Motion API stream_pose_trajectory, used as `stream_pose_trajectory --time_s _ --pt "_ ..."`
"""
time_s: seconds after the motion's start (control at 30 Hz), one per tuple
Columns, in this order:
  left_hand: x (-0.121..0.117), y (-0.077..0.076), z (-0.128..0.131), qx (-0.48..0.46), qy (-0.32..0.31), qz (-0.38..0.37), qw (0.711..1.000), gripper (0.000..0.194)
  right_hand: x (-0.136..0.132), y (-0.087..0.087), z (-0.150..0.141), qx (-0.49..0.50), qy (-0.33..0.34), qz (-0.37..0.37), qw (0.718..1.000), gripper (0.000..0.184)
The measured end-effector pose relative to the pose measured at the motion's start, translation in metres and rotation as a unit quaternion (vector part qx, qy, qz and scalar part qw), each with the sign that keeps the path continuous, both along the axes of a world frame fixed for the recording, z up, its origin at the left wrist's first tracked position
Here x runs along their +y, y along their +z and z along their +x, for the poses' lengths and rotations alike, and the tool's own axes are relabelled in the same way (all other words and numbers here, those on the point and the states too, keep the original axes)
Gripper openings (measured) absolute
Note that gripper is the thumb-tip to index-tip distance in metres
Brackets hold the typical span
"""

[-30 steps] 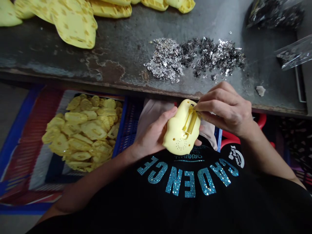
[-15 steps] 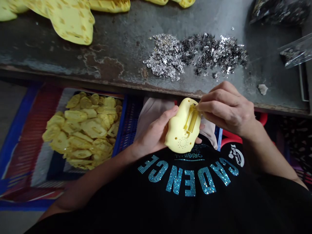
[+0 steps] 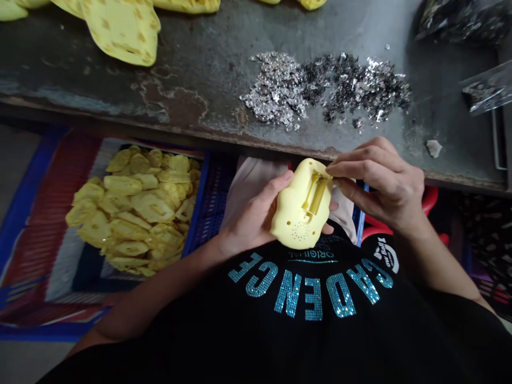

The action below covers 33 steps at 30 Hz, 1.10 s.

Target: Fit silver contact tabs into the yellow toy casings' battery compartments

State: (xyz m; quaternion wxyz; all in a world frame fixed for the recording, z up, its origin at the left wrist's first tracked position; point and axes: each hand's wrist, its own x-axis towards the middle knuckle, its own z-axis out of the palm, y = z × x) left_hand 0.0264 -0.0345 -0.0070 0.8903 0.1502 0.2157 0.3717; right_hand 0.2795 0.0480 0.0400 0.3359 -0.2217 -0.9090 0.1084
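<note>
A yellow plastic casing [image 3: 294,216] with a battery compartment, screw holes and a patch of small speaker holes is held in my left hand [image 3: 262,210]. The thumb lies along its left edge and fingertips show at its right side. My right hand [image 3: 376,176] is at the upper right edge of the casing, near the top end of the battery compartment. Its thumb and forefinger are pinched together; anything between them is too small or hidden to make out. Beyond, on the metal table, lie a pile of shiny metal pieces [image 3: 276,90] and a darker pile of metal pieces [image 3: 356,88].
The metal table [image 3: 224,114] has a worn front edge just beyond my hands. Yellow casings [image 3: 124,32] lie at its far left, plastic bags of metal parts [image 3: 468,21] at the right. A blue crate [image 3: 198,208] at lower left holds many yellow casings.
My right hand has shifted slightly right and away from the compartment, towards the casing's edge, its fingers straighter. My left hand still holds the casing. The view has shifted a little.
</note>
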Motion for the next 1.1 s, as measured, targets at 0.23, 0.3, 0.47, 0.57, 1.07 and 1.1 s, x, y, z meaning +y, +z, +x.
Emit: stream_pose_trajectory --time_s 0.23,0.3,0.47,0.57,1.07,1.1 --pt "-0.001 0.003 0.004 0.013 0.003 0.001 1.000 0.060 -0.005 -0.009 -0.006 0.021 -0.014 0.042 0.999 0.032" --pt "-0.001 0.003 0.004 0.012 -0.001 0.007 1.000 0.059 -0.004 -0.010 -0.007 0.011 -0.007 0.052 0.999 0.029" --pt "-0.003 0.000 0.004 0.008 0.000 0.010 1.000 0.063 -0.003 -0.010 -0.008 -0.005 0.005 0.063 0.998 0.023" --pt "-0.003 0.000 0.004 0.008 0.001 0.016 1.000 0.073 -0.003 -0.007 -0.008 0.032 -0.011 -0.002 0.999 0.024" --pt "-0.010 -0.003 0.012 0.034 0.045 0.013 0.998 0.077 -0.014 -0.025 -0.013 0.004 -0.032 0.133 0.991 0.022" --pt "-0.010 -0.004 0.011 0.036 0.053 0.012 0.998 0.075 -0.014 -0.026 -0.013 0.017 -0.025 0.110 0.993 0.023"
